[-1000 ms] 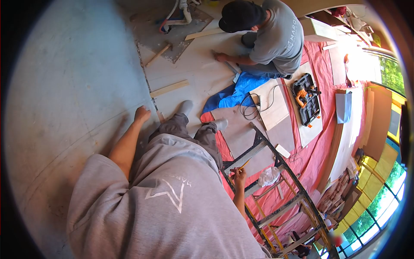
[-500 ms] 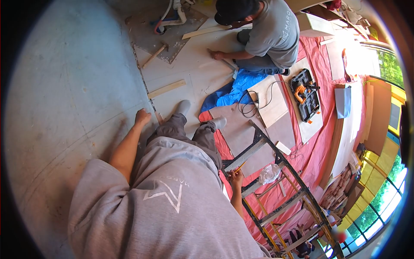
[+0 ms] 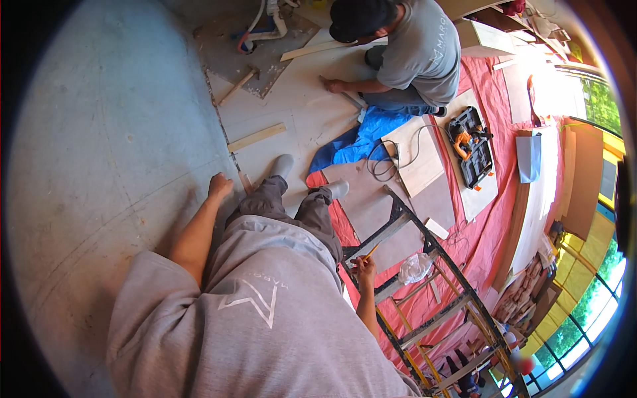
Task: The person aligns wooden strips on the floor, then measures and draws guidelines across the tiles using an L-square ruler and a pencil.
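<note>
My left hand [image 3: 221,184] is beside the pale grey wall panel [image 3: 126,126], near its lower edge. Its fingers are curled in, and nothing shows sticking out of them; I cannot tell whether it touches the panel. My right hand [image 3: 364,267] is closed around a yellow pencil [image 3: 373,251], whose end points up and to the right. That hand is next to the top of a stepladder [image 3: 431,323]. A clear plastic bag [image 3: 415,268] rests on the ladder close by.
A co-worker [image 3: 418,63] crouches ahead, one hand near a strip on the floor. A hammer [image 3: 239,86], a wood strip [image 3: 257,136], a blue tarp [image 3: 361,136], a cord [image 3: 381,166] and an open tool case [image 3: 470,146] lie around. Pink sheeting [image 3: 474,245] covers floor at right.
My left hand has shifted slightly down, its fingers a little changed in pose. The pencil in my right hand is raised slightly. The co-worker's head has dipped a little to the left.
</note>
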Motion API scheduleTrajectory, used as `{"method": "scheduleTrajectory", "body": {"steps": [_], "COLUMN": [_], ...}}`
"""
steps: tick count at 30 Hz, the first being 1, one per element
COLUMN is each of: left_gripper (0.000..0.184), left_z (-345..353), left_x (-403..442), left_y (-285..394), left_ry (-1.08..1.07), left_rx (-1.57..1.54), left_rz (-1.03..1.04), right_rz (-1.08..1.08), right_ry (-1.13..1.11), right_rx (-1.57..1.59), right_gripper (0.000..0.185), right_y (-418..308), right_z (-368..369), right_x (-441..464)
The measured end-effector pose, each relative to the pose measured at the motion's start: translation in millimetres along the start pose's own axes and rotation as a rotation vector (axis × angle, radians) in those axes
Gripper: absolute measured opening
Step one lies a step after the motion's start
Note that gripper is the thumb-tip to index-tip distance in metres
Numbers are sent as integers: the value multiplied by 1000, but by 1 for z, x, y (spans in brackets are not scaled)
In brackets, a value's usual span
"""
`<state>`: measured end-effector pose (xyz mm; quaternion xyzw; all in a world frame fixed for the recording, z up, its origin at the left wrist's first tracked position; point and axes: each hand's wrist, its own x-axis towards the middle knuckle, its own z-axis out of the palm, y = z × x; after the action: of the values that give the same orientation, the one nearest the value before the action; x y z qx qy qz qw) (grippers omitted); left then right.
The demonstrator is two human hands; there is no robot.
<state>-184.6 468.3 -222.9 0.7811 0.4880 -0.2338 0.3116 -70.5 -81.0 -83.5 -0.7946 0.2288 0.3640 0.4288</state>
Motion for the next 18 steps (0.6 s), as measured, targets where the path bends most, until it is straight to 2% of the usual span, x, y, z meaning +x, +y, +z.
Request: {"method": "scheduleTrajectory", "body": {"steps": [11, 18], "left_gripper": [42, 42], "left_z": [-4, -4], "left_x": [0, 0], "left_y": [-5, -7], "left_ry": [35, 13], "left_rx": [3, -6], "left_rz": [-15, -7], "right_rz": [23, -12], "right_ry": [-47, -56], "right_rx": [116, 64], "right_gripper": [15, 18], "right_y": [-3, -23], "right_z": [-5, -5], "right_x": [14, 12]}}
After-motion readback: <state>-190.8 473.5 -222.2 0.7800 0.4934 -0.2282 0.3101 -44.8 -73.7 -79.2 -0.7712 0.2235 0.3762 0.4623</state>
